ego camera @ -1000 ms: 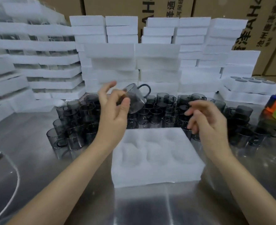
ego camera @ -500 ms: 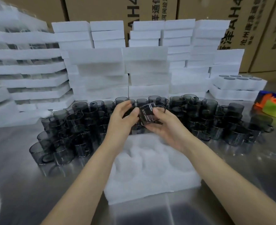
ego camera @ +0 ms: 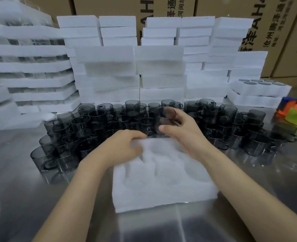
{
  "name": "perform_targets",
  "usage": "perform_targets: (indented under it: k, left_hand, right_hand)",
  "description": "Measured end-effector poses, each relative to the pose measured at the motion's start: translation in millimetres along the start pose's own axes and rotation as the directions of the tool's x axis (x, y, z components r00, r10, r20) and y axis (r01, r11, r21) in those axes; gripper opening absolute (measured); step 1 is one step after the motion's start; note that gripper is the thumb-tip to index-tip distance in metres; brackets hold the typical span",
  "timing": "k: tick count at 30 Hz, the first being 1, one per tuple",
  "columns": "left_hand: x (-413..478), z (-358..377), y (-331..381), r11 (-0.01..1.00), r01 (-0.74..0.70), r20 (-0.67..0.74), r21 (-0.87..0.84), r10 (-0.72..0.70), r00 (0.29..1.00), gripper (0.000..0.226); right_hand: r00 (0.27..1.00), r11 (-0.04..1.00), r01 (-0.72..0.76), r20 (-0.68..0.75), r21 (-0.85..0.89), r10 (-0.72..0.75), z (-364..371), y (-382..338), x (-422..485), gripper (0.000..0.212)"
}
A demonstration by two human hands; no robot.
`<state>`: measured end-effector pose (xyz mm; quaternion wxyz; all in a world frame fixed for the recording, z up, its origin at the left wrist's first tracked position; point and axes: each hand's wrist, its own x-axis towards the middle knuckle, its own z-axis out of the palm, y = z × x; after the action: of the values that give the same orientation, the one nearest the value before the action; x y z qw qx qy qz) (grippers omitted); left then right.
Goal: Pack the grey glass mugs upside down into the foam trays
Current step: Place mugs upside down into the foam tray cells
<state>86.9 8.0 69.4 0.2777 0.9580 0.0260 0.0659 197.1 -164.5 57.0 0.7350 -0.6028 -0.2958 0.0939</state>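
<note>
Your right hand (ego camera: 184, 135) clamps a grey mug (ego camera: 165, 117) between thumb and curled fingers, just above the far edge of the foam tray (ego camera: 161, 189). Your left hand (ego camera: 121, 147) curls over the tray's far-left corner and seems to pinch it, though blur softens the fingers. The other mugs (ego camera: 85, 126) crowd the far side.
</note>
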Motion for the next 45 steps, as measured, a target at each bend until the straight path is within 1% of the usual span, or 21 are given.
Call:
perform_targets:
  k: [1,2,3,5,7,9,12,15,19,20,22,24,26,27,29,31,32,35,39,42,45]
  left_hand:
    - [0,2,1,1.0,0.004,0.016,0.008,-0.004,1.0,0.039]
    - [1,3,2,1.0,0.013,0.021,0.005,-0.013,1.0,0.04]
    - [2,5,1,1.0,0.024,0.009,0.004,-0.024,1.0,0.04]
    - [5,10,-1,0.999,0.039,-0.047,-0.002,-0.039,0.998,0.038]
    - [8,15,-2,0.998,0.044,-0.13,-0.038,-0.048,0.99,0.034]
    - [10,20,-3,0.994,0.052,-0.204,-0.096,-0.071,0.976,0.032]
    - [11,26,-5,0.983,0.058,-0.284,-0.176,-0.107,0.953,0.03]
    - [10,29,-5,0.982,0.057,-0.327,-0.178,-0.114,0.938,0.031]
    - [9,25,-5,0.996,-0.043,-0.415,-0.077,0.008,0.91,0.036]
    - [9,22,-6,0.991,-0.088,-0.437,-0.1,0.036,0.899,0.033]
    - [9,15,-6,0.957,-0.152,-0.485,-0.245,0.015,0.875,0.02]
    - [6,5,-7,0.889,-0.194,-0.483,-0.415,-0.035,0.875,0.015]
    - [1,-5,-8,0.832,-0.169,-0.371,-0.529,-0.047,0.927,0.02]
    - [-1,-8,-8,0.822,-0.141,-0.303,-0.552,-0.04,0.952,0.025]
    - [-4,-11,-9,0.834,-0.102,-0.217,-0.542,-0.022,0.976,0.029]
    - [-6,-11,-10,0.854,-0.068,-0.18,-0.516,-0.03,0.983,0.024]
    - [-7,-12,-11,0.858,-0.042,-0.161,-0.512,-0.048,0.986,0.023]
    - [-10,-18,-17,0.864,0.026,-0.136,-0.503,-0.108,0.985,0.02]
    - [-10,-20,-20,0.922,0.034,-0.244,-0.385,-0.137,0.96,0.017]
    - [-8,-20,-20,0.933,0.036,-0.305,-0.359,-0.154,0.94,0.019]
    - [-8,-19,-18,0.938,0.05,-0.339,-0.342,-0.173,0.925,0.019]
  right_hand:
    - [0.995,0.98,0.096,-0.017,-0.173,-0.101,0,-2,-2,0.057]
    - [0.98,0.939,0.188,-0.009,-0.288,-0.199,0,-4,-3,0.062]
    - [0.961,0.9,0.264,0.014,-0.346,-0.276,0,-6,-4,0.065]
    - [0.924,0.848,0.373,0.071,-0.376,-0.375,2,-12,-8,0.067]
    - [0.906,0.824,0.419,0.108,-0.382,-0.41,5,-16,-10,0.065]
    - [0.928,0.868,0.372,0.123,-0.328,-0.351,4,-19,-12,0.065]
    - [0.978,0.948,0.196,0.113,-0.252,-0.173,-1,-24,-13,0.064]
    - [0.996,0.982,0.027,0.092,-0.187,-0.01,-7,-22,-13,0.062]
    - [0.973,0.943,-0.06,0.19,-0.329,0.128,-4,-18,-14,0.06]
    - [0.969,0.932,-0.063,0.201,-0.356,0.142,-4,-18,-15,0.061]
    - [0.969,0.927,-0.056,0.203,-0.37,0.139,-1,-19,-16,0.056]
    - [0.977,0.943,-0.044,0.183,-0.329,0.11,4,-21,-19,0.041]
    - [0.988,0.942,-0.006,0.144,-0.335,0.058,13,-21,-22,0.031]
    - [0.993,0.924,0.012,0.117,-0.382,0.036,19,-19,-23,0.03]
    - [0.997,0.827,0.051,0.079,-0.56,-0.008,31,-15,-27,0.029]
    - [0.994,0.761,0.093,0.098,-0.643,-0.039,38,-13,-30,0.013]
    - [0.992,0.781,0.093,0.12,-0.617,-0.023,39,-14,-31,0.003]
    - [0.975,0.856,0.066,0.217,-0.513,0.055,39,-11,-32,0.023]
    - [0.968,0.916,0.069,0.25,-0.394,0.035,41,-6,-35,0.028]
    - [0.97,0.911,0.077,0.242,-0.406,0.026,42,-5,-34,0.032]
    - [0.962,0.841,0.158,0.272,-0.517,-0.014,41,-6,-34,0.036]
